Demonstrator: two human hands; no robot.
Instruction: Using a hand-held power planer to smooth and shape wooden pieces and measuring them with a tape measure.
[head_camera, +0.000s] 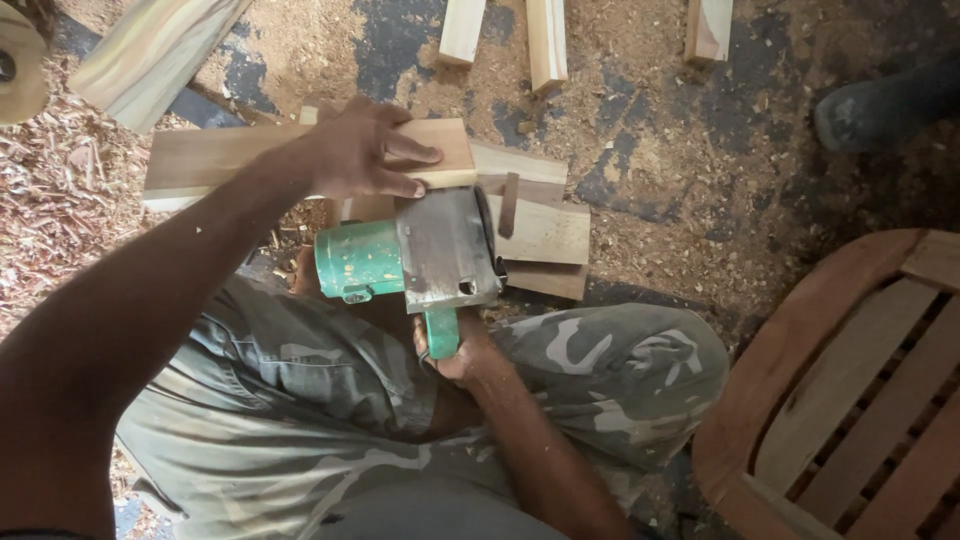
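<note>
Hands working over sawdust-covered floor (660, 150). Left hand (365, 150) pressing down on wooden plank (200, 155), fingers spread flat across its top. Right hand (455, 350) gripping handle of green power saw (410, 258), fingers wrapped tight. Saw sitting just near of plank, over stacked boards (545, 232). Offcuts (545, 40) lying far. Slatted wooden chair (850, 390) standing right.

scuffed green metal saw (405, 262), raw wood plank (230, 155)

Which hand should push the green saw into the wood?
Probably the right hand: it already grips the green saw's handle. The left hand lies flat on the wooden board, pinning it.
</note>
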